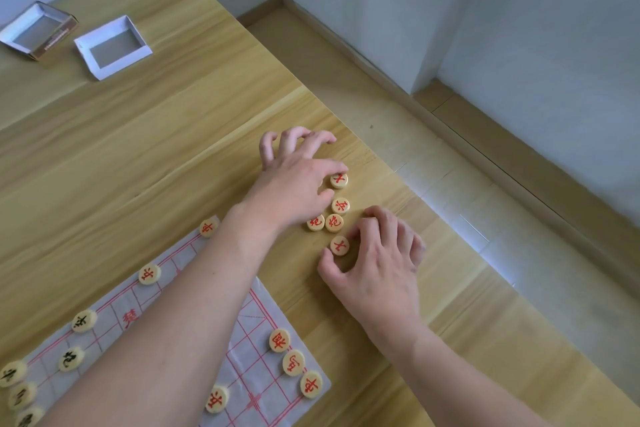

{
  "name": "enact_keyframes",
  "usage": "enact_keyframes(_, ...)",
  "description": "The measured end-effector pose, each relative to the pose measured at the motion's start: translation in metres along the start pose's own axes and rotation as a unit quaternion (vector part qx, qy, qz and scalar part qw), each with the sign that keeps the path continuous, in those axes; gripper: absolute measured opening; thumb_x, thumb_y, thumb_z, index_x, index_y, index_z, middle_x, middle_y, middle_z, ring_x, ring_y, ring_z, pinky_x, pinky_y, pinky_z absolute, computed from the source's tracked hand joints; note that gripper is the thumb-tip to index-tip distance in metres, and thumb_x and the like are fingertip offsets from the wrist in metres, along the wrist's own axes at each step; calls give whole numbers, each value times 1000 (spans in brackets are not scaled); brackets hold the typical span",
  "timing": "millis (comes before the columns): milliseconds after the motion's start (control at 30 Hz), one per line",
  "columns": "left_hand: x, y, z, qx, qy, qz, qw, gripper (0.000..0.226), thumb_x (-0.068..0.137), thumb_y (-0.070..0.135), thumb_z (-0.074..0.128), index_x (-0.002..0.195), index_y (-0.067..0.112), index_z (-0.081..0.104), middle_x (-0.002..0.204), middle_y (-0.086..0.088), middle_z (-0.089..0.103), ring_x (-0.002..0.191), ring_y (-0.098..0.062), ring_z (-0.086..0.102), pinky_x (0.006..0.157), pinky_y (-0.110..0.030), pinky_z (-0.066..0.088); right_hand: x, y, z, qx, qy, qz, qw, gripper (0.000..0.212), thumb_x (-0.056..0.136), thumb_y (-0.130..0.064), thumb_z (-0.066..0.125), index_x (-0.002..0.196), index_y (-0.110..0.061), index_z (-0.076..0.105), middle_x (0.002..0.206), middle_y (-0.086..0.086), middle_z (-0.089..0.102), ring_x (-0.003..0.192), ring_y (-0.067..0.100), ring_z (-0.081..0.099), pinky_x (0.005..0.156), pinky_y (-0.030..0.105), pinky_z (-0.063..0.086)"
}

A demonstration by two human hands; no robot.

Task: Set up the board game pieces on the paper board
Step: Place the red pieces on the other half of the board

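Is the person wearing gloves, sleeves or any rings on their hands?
No. The left hand and right hand are both bare, with no gloves, rings, watch or bracelet showing. Both forearms are uncovered as far as the picture reaches, so no sleeves appear. The fingernails look short and unpainted.

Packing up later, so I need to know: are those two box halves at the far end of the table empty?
Empty. Both the white tray and the brown-sided half lie open side up, showing bare bottoms.

We see the paper board (242,340) on the desk (138,149) at near left. Five loose pieces (335,222) lie beyond its right corner. Two boxes (112,47) sit far left.
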State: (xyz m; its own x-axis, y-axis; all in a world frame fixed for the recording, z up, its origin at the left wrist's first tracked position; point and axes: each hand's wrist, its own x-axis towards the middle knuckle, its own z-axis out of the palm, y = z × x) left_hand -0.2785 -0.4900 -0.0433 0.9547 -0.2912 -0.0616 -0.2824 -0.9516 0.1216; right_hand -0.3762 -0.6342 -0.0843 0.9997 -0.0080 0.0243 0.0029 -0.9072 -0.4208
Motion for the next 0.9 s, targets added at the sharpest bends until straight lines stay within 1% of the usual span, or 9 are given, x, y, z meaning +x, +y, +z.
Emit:
enact_keyframes(167, 5, 0, 3, 8, 19, 7, 1000, 16, 83, 44, 61, 98, 39, 65, 143, 16, 33, 133, -20, 18, 107, -52, 7, 1, 3, -2, 8, -11, -15, 1000, 32, 76, -51, 53, 92, -23, 53, 122, -7, 46, 119, 18, 37, 105, 37, 21)
enact_keyframes(267, 7, 2, 6, 13, 33, 5, 999, 14, 81, 47, 60, 89, 36, 63, 140, 15, 38, 131, -19, 20, 107, -53, 8, 1, 3, -1, 13, -8, -15, 1000, 28, 77, -49, 53, 89, -24, 54, 121, -8, 46, 118, 19, 40, 105, 36, 20)
enact_keyframes(433, 6, 3, 7, 1, 51, -7, 999, 13, 79, 47, 59, 81, 34, 60, 138, 14, 41, 131, -20, 23, 108, -54, 9, 2, 3, 0, 16, 4, -15, 1000, 29, 78, -51, 55, 85, -24, 56, 121, -8, 48, 117, 17, 40, 106, 36, 20)
enact_keyframes(533, -4, 5, 1, -11, 95, -52, 994, 15, 75, 47, 60, 77, 33, 59, 137, 14, 43, 130, -21, 26, 107, -54, 12, 2, 3, 0, 27, 6, -22, 999, 27, 78, -52, 57, 85, -25, 57, 122, -10, 47, 117, 15, 37, 106, 35, 18)
enact_keyframes(633, -25, 0, -9, -23, 141, -118, 983, 19, 70, 50, 63, 73, 33, 57, 136, 15, 44, 128, -20, 25, 106, -54, 14, 0, 4, -2, 52, 22, -19, 998, 27, 76, -51, 61, 84, -26, 56, 124, -10, 47, 120, 16, 34, 105, 35, 16)
enact_keyframes(700, -44, -9, -14, -23, 159, -166, 973, 20, 69, 50, 65, 72, 32, 56, 136, 14, 44, 128, -22, 25, 106, -55, 15, -4, 4, -3, 63, 23, -18, 998, 26, 76, -50, 62, 84, -27, 56, 126, -10, 45, 123, 18, 30, 105, 36, 14)
enact_keyframes(800, -80, -24, -13, -18, 161, -227, 960, 20, 70, 48, 67, 71, 30, 57, 136, 11, 45, 128, -24, 25, 105, -54, 14, -17, -11, -4, 79, 2, -31, 996, 24, 77, -50, 61, 82, -27, 55, 129, -11, 43, 127, 18, 25, 106, 39, 14)
enact_keyframes(900, -109, -32, -7, -21, 147, -271, 951, 21, 69, 48, 68, 71, 29, 59, 138, 11, 44, 128, -24, 24, 105, -54, 13, -33, -31, -2, 73, -14, -66, 995, 26, 75, -51, 60, 79, -27, 53, 132, -10, 43, 128, 19, 24, 106, 40, 13)
